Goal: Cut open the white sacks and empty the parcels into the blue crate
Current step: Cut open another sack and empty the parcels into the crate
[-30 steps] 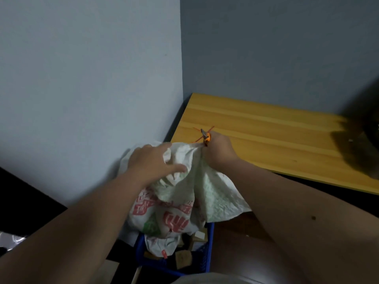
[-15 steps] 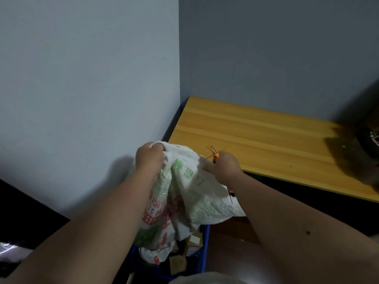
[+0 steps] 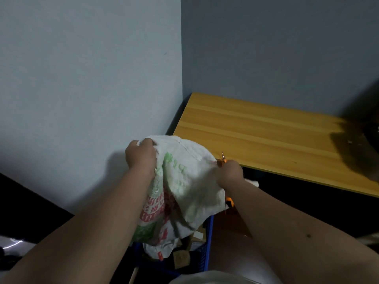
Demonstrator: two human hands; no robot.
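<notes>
Below, from the head camera I was watching remotely, two bare forearms reached up the middle of the view toward a corner where two pale blue-grey walls (image 3: 86,78) met. The left hand (image 3: 141,155) was clenched around the upper left edge of a crumpled white woven sack printed with green and red characters (image 3: 184,181). The right hand (image 3: 230,174) was curled around the sack's upper right edge, and in the same fist it held a small orange-handled cutting tool (image 3: 223,159), whose thin metal tip poked up just above the knuckles. I could not tell what kind of blade it was.

The sack was stretched between the two hands and hung down from them, its lower folds drooping into a blue plastic crate with slotted sides (image 3: 208,249) near the bottom of the view. Inside the crate, under the sack's hem, I saw several small brown cardboard parcels (image 3: 181,258); the fabric hid how many.

To the right, a long yellow wooden tabletop (image 3: 266,136) ran along the far wall, with the right hand just in front of its near edge. A dark, blurred object (image 3: 365,148) sat at the tabletop's right end, too unclear to identify.
</notes>
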